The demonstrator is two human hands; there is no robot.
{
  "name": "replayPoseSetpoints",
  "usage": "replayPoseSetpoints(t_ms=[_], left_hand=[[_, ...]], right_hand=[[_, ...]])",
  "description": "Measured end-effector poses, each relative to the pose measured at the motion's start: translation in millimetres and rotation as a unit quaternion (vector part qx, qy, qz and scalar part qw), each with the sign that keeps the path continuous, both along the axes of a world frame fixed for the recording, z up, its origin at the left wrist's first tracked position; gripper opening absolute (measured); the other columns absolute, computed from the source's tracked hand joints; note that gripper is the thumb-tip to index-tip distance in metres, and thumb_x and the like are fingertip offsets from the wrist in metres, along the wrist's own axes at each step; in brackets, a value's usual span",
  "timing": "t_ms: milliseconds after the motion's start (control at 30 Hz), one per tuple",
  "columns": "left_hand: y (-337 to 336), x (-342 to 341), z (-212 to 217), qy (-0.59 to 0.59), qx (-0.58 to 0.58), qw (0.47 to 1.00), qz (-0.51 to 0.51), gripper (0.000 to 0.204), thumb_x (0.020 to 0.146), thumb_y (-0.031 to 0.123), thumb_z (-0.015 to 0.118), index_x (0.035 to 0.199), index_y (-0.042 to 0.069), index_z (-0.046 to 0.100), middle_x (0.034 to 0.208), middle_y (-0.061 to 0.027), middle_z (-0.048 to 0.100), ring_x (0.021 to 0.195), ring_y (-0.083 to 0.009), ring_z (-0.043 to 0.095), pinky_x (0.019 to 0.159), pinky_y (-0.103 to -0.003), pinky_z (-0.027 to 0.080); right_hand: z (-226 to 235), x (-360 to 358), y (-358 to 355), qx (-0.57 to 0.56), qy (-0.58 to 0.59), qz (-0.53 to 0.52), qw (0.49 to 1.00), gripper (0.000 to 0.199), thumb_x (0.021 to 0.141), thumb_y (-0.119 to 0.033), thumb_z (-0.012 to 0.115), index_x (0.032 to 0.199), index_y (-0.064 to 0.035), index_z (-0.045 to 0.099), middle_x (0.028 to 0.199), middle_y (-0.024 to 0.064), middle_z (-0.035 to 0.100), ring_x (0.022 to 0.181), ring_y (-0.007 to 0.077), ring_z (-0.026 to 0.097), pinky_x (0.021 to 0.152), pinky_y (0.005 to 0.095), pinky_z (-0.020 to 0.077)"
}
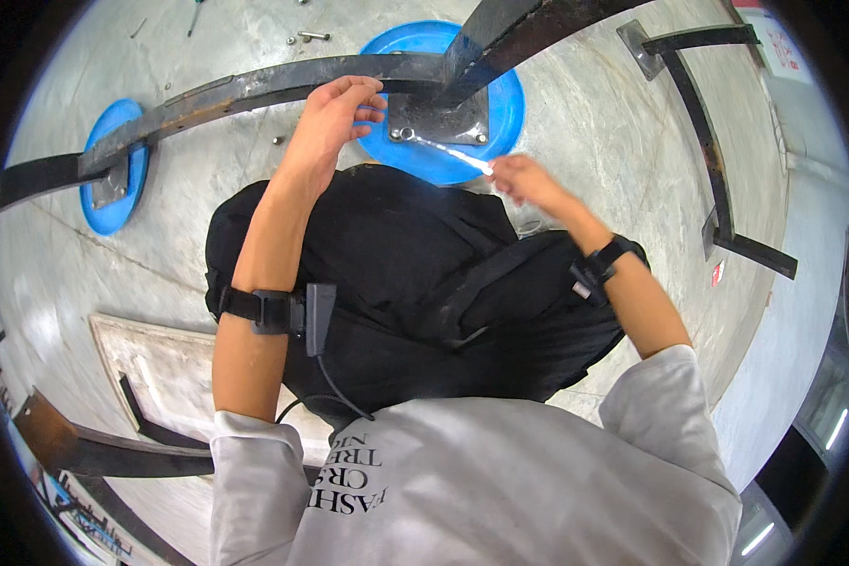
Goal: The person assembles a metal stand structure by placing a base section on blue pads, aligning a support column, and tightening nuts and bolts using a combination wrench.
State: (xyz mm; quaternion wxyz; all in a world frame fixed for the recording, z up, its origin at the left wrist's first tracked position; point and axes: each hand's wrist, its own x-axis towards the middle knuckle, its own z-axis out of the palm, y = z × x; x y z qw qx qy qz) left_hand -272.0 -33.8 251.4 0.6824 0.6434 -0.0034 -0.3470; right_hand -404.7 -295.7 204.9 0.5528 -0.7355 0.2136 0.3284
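In the head view my right hand (526, 179) is closed round the near end of a silver wrench (451, 153). The wrench's ring end sits at a bolt on the near left corner of a dark metal base plate (448, 123). That plate lies on a round blue disc (505, 108) and carries a dark upright post. My left hand (341, 113) is at the long dark metal beam (264, 83), left of the plate. Its fingers are bent loosely and stand apart, with nothing seen in them.
A second blue disc (115, 215) is under the beam's left foot. Loose bolts (313, 36) and a screwdriver (195, 15) lie on the far floor. Another dark frame (703, 132) stands right. A pale board (160, 363) and more dark bars are at lower left.
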Motion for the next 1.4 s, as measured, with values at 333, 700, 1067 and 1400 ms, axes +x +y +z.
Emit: replayPoseSetpoints(t_ms=[333, 700, 1067, 1400], left_hand=[[-1, -5, -9, -0.006, 0.038, 0.999, -0.018, 0.023, 0.087, 0.023, 0.049, 0.099, 0.004, 0.056, 0.088, -0.0039, 0.058, 0.082, -0.0121, 0.054, 0.075, -0.025, 0.040], [-4, -6, -21, -0.064, 0.173, 0.982, -0.030, 0.030, 0.082, 0.020, 0.049, 0.105, 0.001, 0.056, 0.092, -0.0045, 0.059, 0.085, -0.0128, 0.053, 0.073, -0.025, 0.038], [-7, 5, -76, -0.219, 0.539, 0.780, -0.231, 0.035, 0.077, 0.022, 0.052, 0.104, 0.000, 0.059, 0.104, -0.0222, 0.059, 0.103, -0.0352, 0.054, 0.088, -0.041, 0.043], [-9, 6, -88, -0.196, 0.527, 0.771, -0.299, 0.035, 0.081, 0.024, 0.050, 0.104, -0.001, 0.058, 0.110, -0.0236, 0.056, 0.105, -0.0377, 0.053, 0.089, -0.043, 0.042]], right_hand=[[-41, -34, 63, 0.060, 0.031, -0.109, 0.992, 0.028, 0.092, -0.027, 0.043, 0.076, -0.0059, 0.053, 0.060, -0.0005, 0.048, 0.048, 0.0074, 0.041, 0.045, 0.0223, 0.0344], [-60, -27, 56, 0.017, 0.033, -0.069, 0.997, 0.031, 0.089, -0.030, 0.048, 0.074, -0.0040, 0.056, 0.057, 0.0033, 0.052, 0.044, 0.0107, 0.046, 0.040, 0.0257, 0.0344], [-49, 19, 9, 0.007, 0.041, 0.066, 0.997, 0.042, 0.083, -0.042, 0.055, 0.059, -0.0076, 0.052, 0.048, -0.0005, 0.045, 0.040, 0.0058, 0.036, 0.038, 0.0203, 0.0259], [-29, 75, -25, -0.107, -0.045, 0.003, 0.993, 0.032, 0.071, -0.033, 0.072, 0.059, -0.0044, 0.062, 0.050, 0.0010, 0.050, 0.040, 0.0071, 0.036, 0.038, 0.0226, 0.0251]])
